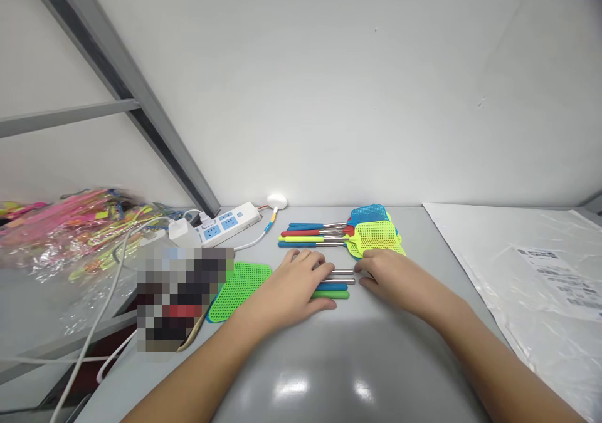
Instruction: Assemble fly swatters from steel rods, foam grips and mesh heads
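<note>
My left hand [301, 280] is closed over a small bundle of fly swatters, its thumb along the near side. Their green mesh head [242, 290] points left, with a blue edge showing beneath it. A blue handle [335, 287], a green handle [336, 295] and two bare metal rods [342, 276] stick out to the right of that hand. Beside the rod ends, my right hand [376, 269] rests with curled fingers; what they hold, if anything, is hidden. Just behind both hands lies a stack of fly swatters with red, blue and yellow handles [301, 239] and a yellow head [376, 236] on top.
A white power strip [230, 224] with plugs and cables lies at the back left, near a small white device [277, 201]. Plastic-bagged colourful items [94, 229] fill the far left. A blurred-out object [183, 301] is nearby. White plastic packaging [527, 285] covers the right side.
</note>
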### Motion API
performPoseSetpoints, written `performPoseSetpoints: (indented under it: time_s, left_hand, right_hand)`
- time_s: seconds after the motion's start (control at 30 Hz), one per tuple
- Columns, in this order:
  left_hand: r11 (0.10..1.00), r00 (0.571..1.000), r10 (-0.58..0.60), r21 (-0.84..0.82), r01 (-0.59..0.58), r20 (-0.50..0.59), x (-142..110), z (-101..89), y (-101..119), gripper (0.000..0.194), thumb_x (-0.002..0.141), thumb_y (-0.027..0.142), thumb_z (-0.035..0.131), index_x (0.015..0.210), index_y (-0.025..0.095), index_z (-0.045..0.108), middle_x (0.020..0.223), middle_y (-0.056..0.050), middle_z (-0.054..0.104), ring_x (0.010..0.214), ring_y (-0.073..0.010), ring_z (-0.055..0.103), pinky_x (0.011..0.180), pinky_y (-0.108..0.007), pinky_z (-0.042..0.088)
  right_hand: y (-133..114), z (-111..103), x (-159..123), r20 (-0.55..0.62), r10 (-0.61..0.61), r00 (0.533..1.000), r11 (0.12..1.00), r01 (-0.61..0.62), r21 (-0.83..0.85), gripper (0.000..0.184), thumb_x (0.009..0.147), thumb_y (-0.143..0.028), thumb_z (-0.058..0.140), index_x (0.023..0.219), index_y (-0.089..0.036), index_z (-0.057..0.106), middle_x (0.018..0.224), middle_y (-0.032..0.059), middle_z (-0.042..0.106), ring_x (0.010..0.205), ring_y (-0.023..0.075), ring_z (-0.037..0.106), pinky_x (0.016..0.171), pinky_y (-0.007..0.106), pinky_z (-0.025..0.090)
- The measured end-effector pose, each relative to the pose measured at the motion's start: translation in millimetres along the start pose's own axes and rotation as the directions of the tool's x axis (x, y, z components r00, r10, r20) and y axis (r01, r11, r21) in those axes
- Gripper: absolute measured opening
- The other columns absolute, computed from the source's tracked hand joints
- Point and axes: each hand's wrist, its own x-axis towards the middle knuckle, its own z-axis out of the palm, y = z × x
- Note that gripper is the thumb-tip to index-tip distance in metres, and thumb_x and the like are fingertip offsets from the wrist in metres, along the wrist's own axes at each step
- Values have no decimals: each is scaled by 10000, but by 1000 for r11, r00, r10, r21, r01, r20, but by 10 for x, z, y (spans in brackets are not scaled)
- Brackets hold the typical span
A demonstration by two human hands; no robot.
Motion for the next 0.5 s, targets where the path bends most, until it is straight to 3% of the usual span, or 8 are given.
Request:
performPoseSetpoints:
  time_s: [0.33, 0.5]
  left_hand:
    - [985, 995, 39, 163, -53, 87, 33, -27, 21, 375, 887, 458, 632, 1196, 248, 590, 1095, -58, 613, 1021, -268, 546, 892, -409, 417]
    - [980, 996, 43, 190, -56, 76, 51, -20, -20, 369, 893, 460, 622, 1195, 252, 586, 1106, -52, 603, 1027, -257, 541, 887, -397, 433]
  right_hand:
    - [-32, -45, -1, 49, 40, 998, 995, -44, 86, 187, 874, -176, 516, 886, -205, 700, 863, 52, 691, 776, 193, 623, 616, 273, 381]
    - [-37, -26, 2, 42, 73, 996, 993, -76, 90, 159, 894, -219, 531, 829, -209, 677, 818, 37, 680, 742, 185, 608, 595, 272, 359]
